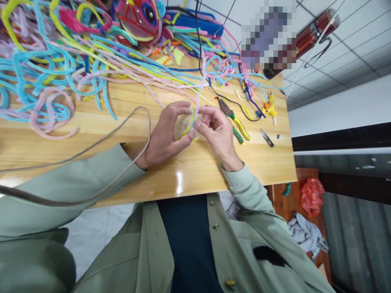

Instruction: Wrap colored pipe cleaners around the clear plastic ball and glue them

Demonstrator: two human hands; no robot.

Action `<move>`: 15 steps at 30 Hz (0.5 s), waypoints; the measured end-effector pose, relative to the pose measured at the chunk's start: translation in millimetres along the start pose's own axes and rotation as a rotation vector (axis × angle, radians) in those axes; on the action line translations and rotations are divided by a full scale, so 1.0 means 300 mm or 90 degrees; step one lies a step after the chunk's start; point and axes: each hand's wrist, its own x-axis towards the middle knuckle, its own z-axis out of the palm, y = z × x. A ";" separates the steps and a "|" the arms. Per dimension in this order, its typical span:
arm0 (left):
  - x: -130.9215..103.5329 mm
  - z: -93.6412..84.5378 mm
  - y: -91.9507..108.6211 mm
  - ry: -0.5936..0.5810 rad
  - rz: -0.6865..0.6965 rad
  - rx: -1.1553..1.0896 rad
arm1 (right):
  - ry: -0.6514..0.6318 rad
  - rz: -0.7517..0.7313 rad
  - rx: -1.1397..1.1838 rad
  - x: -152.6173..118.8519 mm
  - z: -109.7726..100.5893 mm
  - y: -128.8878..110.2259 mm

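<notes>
Over the table (pixel 165 181), left hand (pixel 163 138) holds a clear thing (pixel 180 123) already with yellow on; right hand (pixel 218 136) pinches mostly loose purple string (pixel 200 91).

Worn on the head, facing forward and steeply down.
Looks from above the wearer's green jacket (pixel 154 248), close over the counter (pixel 159 179), framing the left hand (pixel 165 136) and right hand (pixel 217 133) near mid-frame; spans wide, to white tiles (pixel 363 42) past the counter at right, and shows the near edge (pixel 128 198) higher at right.
</notes>
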 end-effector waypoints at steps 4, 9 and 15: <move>-0.003 -0.002 -0.014 0.001 -0.017 -0.005 | 0.017 -0.017 -0.023 -0.015 0.010 0.007; -0.004 0.003 -0.012 0.005 -0.002 0.003 | 0.028 -0.084 -0.079 -0.019 0.007 0.003; 0.005 0.005 0.014 0.026 -0.008 -0.040 | 0.002 -0.103 -0.154 -0.009 -0.008 -0.026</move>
